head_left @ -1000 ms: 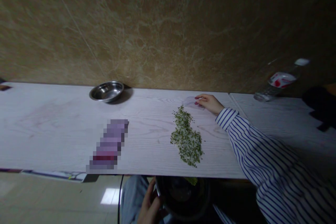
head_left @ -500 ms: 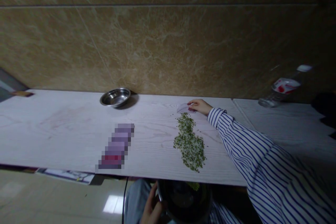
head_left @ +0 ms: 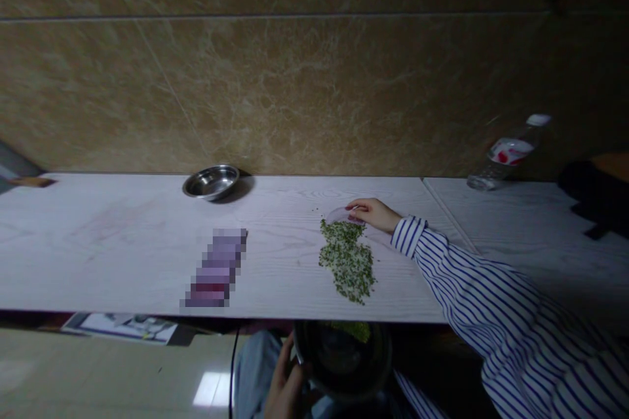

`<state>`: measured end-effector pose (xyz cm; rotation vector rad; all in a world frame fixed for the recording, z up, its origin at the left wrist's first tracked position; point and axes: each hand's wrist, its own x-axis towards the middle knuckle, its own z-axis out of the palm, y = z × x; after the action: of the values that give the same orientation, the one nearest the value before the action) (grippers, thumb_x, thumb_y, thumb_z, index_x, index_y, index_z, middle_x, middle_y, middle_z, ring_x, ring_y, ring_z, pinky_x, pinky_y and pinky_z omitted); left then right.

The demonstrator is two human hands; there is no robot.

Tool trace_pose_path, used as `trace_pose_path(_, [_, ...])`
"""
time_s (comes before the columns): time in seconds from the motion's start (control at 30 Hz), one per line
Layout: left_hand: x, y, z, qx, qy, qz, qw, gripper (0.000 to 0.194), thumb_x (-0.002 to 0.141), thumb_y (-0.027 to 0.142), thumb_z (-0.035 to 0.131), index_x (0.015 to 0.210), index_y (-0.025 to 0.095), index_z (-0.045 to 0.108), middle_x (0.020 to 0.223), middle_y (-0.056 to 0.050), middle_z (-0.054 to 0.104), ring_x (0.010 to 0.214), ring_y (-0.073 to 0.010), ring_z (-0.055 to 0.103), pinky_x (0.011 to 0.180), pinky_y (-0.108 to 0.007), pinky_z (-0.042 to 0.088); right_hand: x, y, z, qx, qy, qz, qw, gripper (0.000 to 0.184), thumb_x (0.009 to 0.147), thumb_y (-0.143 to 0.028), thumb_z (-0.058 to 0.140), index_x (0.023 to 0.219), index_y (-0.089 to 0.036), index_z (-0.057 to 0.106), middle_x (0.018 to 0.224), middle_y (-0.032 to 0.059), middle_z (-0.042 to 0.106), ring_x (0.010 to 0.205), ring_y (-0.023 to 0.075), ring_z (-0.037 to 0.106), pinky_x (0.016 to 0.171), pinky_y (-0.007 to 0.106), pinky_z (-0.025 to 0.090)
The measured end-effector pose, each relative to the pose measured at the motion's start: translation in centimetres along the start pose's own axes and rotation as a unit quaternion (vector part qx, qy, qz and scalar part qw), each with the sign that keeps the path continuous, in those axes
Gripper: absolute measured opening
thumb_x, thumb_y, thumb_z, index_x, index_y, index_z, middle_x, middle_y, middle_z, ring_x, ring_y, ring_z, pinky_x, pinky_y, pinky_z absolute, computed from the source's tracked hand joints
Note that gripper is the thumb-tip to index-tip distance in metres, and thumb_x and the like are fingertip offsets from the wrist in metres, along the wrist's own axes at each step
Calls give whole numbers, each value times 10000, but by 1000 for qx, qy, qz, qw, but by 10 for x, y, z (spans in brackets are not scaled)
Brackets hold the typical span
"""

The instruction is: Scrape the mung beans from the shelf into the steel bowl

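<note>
My right hand [head_left: 372, 213], in a striped sleeve, pinches a thin, clear, curved plastic piece [head_left: 336, 214] at the far end of a pile of green and white grains [head_left: 348, 262]. The plastic touches the top of the pile, which lies spread on the white wood-grain table [head_left: 285, 288]. Below the table's front edge, my left hand [head_left: 285, 383] grips the left rim of a dark metal bowl [head_left: 339, 360]. Some green grains [head_left: 358, 330] show inside the bowl near its far side. My left fingertips are partly hidden.
A small steel bowl [head_left: 211, 183] stands by the marbled wall, left of the pile. A pixelated purple rectangular item [head_left: 216, 268] lies nearer. At the right are a clear bottle [head_left: 506, 154] with a white cap and a dark object [head_left: 597, 190].
My right hand has drawn the plastic piece towards me, pushing the far end of the pile nearer and bunching it up. My left hand keeps its grip on the bowl. The view has shifted slightly.
</note>
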<state>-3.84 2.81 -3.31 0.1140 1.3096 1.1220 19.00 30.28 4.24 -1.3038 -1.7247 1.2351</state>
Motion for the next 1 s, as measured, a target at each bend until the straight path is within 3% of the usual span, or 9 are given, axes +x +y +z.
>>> trace_pose_path(0.2, [-6,2,-1,5,2,0,1000,832,609,316,683,1387,236,401,1200,-130,626,1109,-324,564,734,-381,514,-29,-13,6,-25,5,-39,999,153,769,-145,644,894,-185,723,818,44,752,815,173,700,816,313,533])
trace_pose_path(0.33, [-3,-2,-7,4,-11,1,1000,814,621,339,693,1379,236,414,1211,-148,610,1117,-339,557,734,-385,517,-31,-18,1,-43,24,-52,997,176,772,-166,640,928,-180,720,832,56,754,818,177,693,809,313,527])
trace_pose_path(0.53, [-3,-4,-13,-19,-8,4,1000,838,593,322,703,1372,211,418,1177,-139,631,1030,-316,596,727,-376,521,24,-15,-1,-54,62,-50,995,183,766,-139,619,930,-154,700,776,61,747,708,145,673,713,272,534])
trace_pose_path(0.73, [-4,-3,-20,-14,18,12,1000,848,566,328,733,1358,238,442,1140,-121,655,972,-295,625,704,-348,519,84,-14,22,-52,61,-43,996,148,742,-132,654,885,-152,683,704,37,731,576,107,614,659,248,524])
trace_pose_path(0.87, [-1,-5,-24,-17,33,25,999,834,506,365,782,1289,252,520,1108,-116,660,981,-308,616,716,-361,507,93,-14,31,-44,24,-37,998,116,741,-114,647,844,-153,682,677,30,725,577,108,624,640,235,520])
trace_pose_path(1.0, [2,-7,-25,-43,41,27,998,850,499,350,765,1293,250,481,1114,-116,653,934,-290,623,720,-361,508,84,-14,31,-36,-23,-36,998,107,728,-119,658,823,-160,687,668,18,722,608,112,648,642,229,521])
